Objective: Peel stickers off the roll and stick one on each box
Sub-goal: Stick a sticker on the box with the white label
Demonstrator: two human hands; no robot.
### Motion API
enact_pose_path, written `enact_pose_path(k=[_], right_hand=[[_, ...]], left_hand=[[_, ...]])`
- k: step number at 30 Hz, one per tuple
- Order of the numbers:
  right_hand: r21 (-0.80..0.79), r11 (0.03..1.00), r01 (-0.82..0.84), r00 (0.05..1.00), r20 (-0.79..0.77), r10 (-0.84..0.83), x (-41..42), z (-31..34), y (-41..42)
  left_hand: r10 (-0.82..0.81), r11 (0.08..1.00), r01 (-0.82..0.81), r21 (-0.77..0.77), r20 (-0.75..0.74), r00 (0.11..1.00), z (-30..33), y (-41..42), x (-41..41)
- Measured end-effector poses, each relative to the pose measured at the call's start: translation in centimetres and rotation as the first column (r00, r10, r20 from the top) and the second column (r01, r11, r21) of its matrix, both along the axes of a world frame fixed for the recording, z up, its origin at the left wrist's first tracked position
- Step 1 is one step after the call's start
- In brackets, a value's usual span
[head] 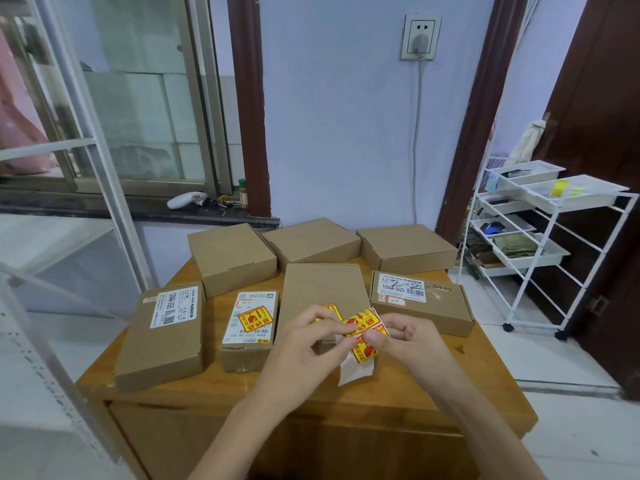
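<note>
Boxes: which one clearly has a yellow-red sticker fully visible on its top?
The small front box, second from left; its sticker sits over a white label.

Right box's label (402,285) reads "12V4A-5525".

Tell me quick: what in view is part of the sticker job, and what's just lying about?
Job:
sticker roll, held by left hand and right hand
seven cardboard boxes on the table; small stickered box, middle box also stickered

Lying about:
white handheld device and jar on the sill
white rack of trays
plugged wall socket
</note>
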State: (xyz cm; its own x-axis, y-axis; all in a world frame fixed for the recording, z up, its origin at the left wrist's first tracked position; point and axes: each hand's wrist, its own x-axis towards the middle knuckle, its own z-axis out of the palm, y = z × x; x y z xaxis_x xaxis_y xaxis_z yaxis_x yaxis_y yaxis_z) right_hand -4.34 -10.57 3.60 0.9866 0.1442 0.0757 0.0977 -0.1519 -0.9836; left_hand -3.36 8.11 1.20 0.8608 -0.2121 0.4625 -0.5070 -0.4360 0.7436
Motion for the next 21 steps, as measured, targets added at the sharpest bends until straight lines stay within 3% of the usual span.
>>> enact_pose_path(k=[9,21], right_hand=[[-0.022,1.0,-0.006,1.0,-0.021,0.005,-0.4,-0.1,0.4],[0.002,1.0,-0.016,0.997,-0.07,0.016,-0.2,-0.1,2.2]], left_hand=[[-0.012,0.984,-0.019,-0.179,-0.173,0.985,-0.2,0.3,0.4],[0.038,0.951,-0.101,-0.292,-0.216,0.976,-0.1,2.4,0.5]])
